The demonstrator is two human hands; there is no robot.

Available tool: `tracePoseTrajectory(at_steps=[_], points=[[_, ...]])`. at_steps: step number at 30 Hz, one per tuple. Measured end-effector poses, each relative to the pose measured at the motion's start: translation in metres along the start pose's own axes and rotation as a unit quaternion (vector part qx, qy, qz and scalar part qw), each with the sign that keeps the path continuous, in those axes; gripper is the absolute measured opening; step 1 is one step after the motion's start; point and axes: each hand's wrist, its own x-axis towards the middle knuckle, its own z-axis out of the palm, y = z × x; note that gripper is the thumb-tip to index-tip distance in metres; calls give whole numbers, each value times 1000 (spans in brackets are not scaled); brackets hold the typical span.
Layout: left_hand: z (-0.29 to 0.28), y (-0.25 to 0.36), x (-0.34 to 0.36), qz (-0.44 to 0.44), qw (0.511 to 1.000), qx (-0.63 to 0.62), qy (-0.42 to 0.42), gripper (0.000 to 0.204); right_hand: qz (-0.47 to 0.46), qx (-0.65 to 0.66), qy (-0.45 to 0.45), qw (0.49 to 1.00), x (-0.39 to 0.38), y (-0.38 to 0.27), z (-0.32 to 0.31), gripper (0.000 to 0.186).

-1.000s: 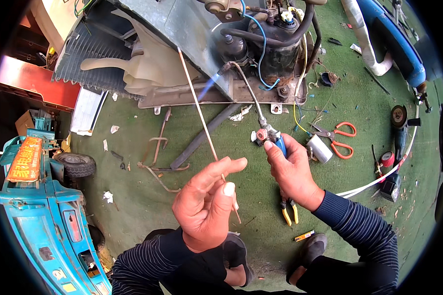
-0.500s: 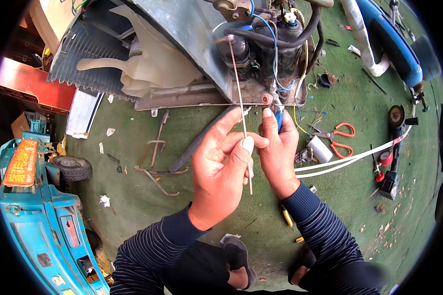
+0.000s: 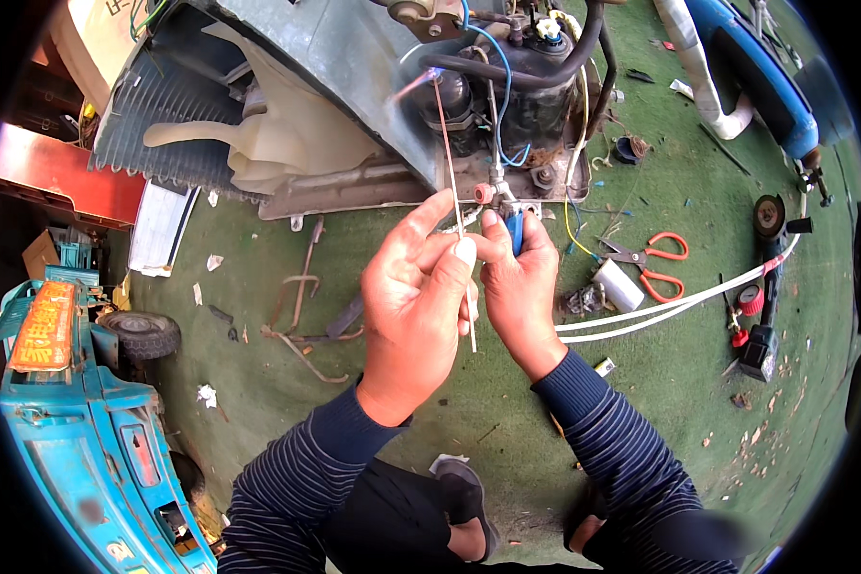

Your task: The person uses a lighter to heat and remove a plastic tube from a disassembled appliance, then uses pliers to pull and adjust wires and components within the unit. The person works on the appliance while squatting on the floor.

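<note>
My left hand [image 3: 411, 316] pinches a thin copper-coloured rod [image 3: 448, 153], held upright in the picture with its upper end at a small dark cylinder [image 3: 445, 117]. Just right of it, my right hand [image 3: 521, 297] is closed around the blue-handled torch [image 3: 515, 231], which has a red knob. The torch's metal tube reaches up among the pipes, and a pink-blue flame [image 3: 419, 83] shows at the rod's upper end. A larger black compressor [image 3: 536, 120] with hoses and wires stands to the right on a metal base, beside a grey panel [image 3: 364, 67] and pale fan blade [image 3: 277, 143].
Orange-handled scissors [image 3: 660, 282], a white cylinder [image 3: 617, 287], white hoses [image 3: 670, 311], an angle grinder [image 3: 767, 277] and bent pipes [image 3: 306, 277] lie on green matting. A blue gas cylinder [image 3: 746, 67] is upper right; a turquoise vehicle [image 3: 77, 430] stands left.
Both hands have moved upward, the right also leftward, bringing rod and torch tip together at the small cylinder. The flame now sits at the rod's end instead of beside it.
</note>
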Motion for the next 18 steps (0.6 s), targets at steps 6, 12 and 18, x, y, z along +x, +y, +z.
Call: tracePoseTrajectory(at_steps=[6,12,18], points=[[-5,-4,0,2,1000,2,2,47,7,-11,9,1000,1,3,6,23],[-9,-1,6,17,1000,3,1,46,-29,-34,22,999,3,11,5,24],[-9,-2,6,7,1000,5,6,47,-10,-30,15,999,1,10,7,24]])
